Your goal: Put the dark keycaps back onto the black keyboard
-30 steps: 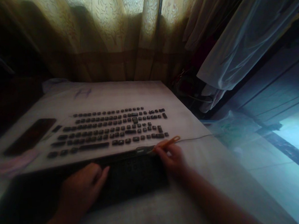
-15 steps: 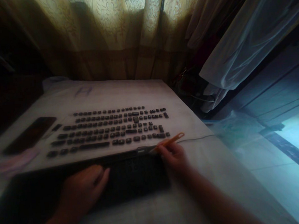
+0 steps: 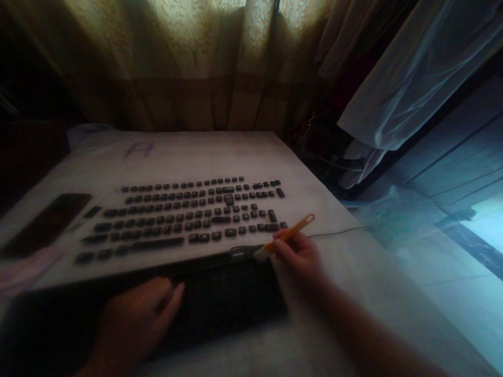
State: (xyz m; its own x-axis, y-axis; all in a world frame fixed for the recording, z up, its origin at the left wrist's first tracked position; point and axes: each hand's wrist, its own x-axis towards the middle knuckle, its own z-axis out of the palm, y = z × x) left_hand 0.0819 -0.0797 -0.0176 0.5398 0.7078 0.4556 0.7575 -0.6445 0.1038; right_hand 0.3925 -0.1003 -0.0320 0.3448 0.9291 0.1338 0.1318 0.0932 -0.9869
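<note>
A black keyboard (image 3: 239,298) with its keycaps off lies across the near part of the table. Curled on its middle, my left hand (image 3: 141,312) is closed and steadies the keyboard; its fingertips are partly hidden. My right hand (image 3: 299,253) pinches a small brush (image 3: 291,229) with an orange handle and pale bristles. The bristles touch the keyboard's far right corner, beside a small light label. Beyond the keyboard, loose black keycaps (image 3: 174,206) are laid out in several rows, including a long space bar (image 3: 157,243).
A dark phone (image 3: 45,223) lies at the left, with a pink cloth (image 3: 25,270) nearer me. A thin cable (image 3: 337,232) runs off the table's right edge. Patterned curtains (image 3: 191,53) hang behind the white-covered table (image 3: 204,154). Clear plastic (image 3: 395,217) is at the right.
My right hand and the brush have shifted slightly to the right, and the brush handle stands more tilted up. My left hand stays in place on the keyboard.
</note>
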